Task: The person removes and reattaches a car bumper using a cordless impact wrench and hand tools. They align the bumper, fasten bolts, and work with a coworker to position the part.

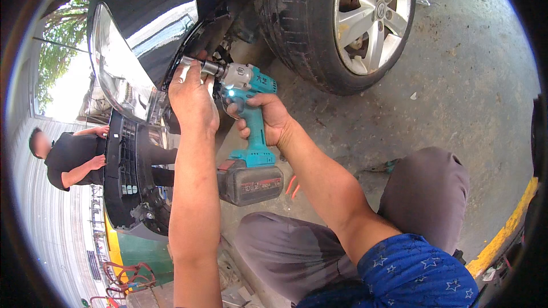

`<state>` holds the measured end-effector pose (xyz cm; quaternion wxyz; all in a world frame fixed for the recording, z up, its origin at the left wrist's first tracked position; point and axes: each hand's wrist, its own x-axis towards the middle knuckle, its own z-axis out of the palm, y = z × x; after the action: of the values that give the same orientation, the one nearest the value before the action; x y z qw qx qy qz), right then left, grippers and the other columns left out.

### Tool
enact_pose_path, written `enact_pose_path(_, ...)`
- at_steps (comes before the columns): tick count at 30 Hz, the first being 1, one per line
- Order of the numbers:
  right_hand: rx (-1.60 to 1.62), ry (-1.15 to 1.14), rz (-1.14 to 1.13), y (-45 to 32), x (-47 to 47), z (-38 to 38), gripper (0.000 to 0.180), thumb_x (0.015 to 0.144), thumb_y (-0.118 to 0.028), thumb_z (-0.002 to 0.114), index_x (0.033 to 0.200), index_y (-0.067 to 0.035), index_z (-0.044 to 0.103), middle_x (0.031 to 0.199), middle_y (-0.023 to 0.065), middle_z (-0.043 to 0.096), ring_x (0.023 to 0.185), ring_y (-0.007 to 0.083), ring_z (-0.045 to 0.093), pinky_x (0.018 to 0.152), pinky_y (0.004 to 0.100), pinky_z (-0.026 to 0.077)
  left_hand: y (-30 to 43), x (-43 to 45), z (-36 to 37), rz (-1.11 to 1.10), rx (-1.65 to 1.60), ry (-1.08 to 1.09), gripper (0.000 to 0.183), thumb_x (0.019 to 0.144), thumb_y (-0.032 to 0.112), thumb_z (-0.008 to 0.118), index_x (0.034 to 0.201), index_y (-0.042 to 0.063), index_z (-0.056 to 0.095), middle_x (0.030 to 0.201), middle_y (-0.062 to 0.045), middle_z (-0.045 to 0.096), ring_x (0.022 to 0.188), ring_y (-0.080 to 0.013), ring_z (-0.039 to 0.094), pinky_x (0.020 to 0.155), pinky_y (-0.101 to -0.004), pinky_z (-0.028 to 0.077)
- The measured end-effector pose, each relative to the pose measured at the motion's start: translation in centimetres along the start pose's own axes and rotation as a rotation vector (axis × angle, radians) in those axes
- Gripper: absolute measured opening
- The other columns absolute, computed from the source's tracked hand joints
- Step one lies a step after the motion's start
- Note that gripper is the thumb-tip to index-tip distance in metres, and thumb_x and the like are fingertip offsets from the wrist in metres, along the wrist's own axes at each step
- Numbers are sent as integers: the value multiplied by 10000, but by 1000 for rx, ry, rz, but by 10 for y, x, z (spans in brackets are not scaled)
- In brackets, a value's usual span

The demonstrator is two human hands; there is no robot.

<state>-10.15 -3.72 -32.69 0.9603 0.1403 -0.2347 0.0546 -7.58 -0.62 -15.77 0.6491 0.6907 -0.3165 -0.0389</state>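
Note:
My right hand (269,117) grips the handle of a teal cordless impact wrench (252,78), with a finger near its trigger and its small work light lit. A large black battery pack (252,183) sits at the foot of the handle. On the wrench's nose is a long chrome socket (207,67), pointed at the edge of the black car fender (158,30) below the headlight corner. Around the socket's front end curl the fingers of my left hand (195,94). Whatever the socket's tip meets is hidden by those fingers.
A tyre on an alloy wheel (379,10) stands beside the wrench. The headlight (124,68) is left of my hands. Beyond it, a person (72,158) holds a detached front bumper (122,218). Orange-handled pliers (293,186) lie on the concrete floor (462,94). Red hoses (128,276) lie lower left.

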Motion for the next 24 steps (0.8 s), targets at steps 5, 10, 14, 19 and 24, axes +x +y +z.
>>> enact_pose_path(5, -26, -10, -5, -5, 1, -3, 451, 792, -198, 640, 1210, -53, 550, 997, 109, 655, 707, 240, 589, 583, 359, 481, -3, 3, 0, 16, 47, -14, 266, 992, 125, 588, 1222, -6, 563, 1149, -106, 634, 1040, -207, 602, 937, -387, 463)
enact_pose_path(10, -8, -7, 16, 0, 4, -4, 446, 791, -202, 637, 1202, -54, 545, 981, 99, 646, 706, 239, 588, 578, 358, 477, -6, 4, -7, 32, 78, -18, 248, 1004, 146, 588, 1206, 3, 581, 1156, -98, 646, 1059, -199, 600, 953, -388, 466)
enact_pose_path(14, -7, -17, 22, -2, 5, -3, 443, 792, -211, 637, 1195, -55, 541, 963, 82, 634, 705, 237, 586, 576, 356, 473, -5, 4, -4, 52, 73, -26, 267, 1000, 134, 592, 1227, -6, 579, 1171, -106, 649, 1069, -206, 608, 971, -402, 475)
enact_pose_path(19, 6, -20, 35, -2, 6, -7, 428, 795, -217, 641, 1173, -41, 541, 950, 58, 622, 710, 233, 585, 582, 353, 471, -9, 6, -9, 69, 83, -28, 269, 1006, 128, 583, 1220, -35, 577, 1168, -128, 648, 1064, -225, 628, 955, -391, 500)
enact_pose_path(24, 73, -65, 83, 0, 5, -10, 410, 795, -219, 641, 1149, -32, 549, 956, 47, 610, 704, 226, 578, 586, 349, 471, -10, 5, -6, 72, 59, -37, 288, 1013, 142, 579, 1219, -59, 568, 1177, -143, 646, 1061, -235, 638, 959, -392, 507)
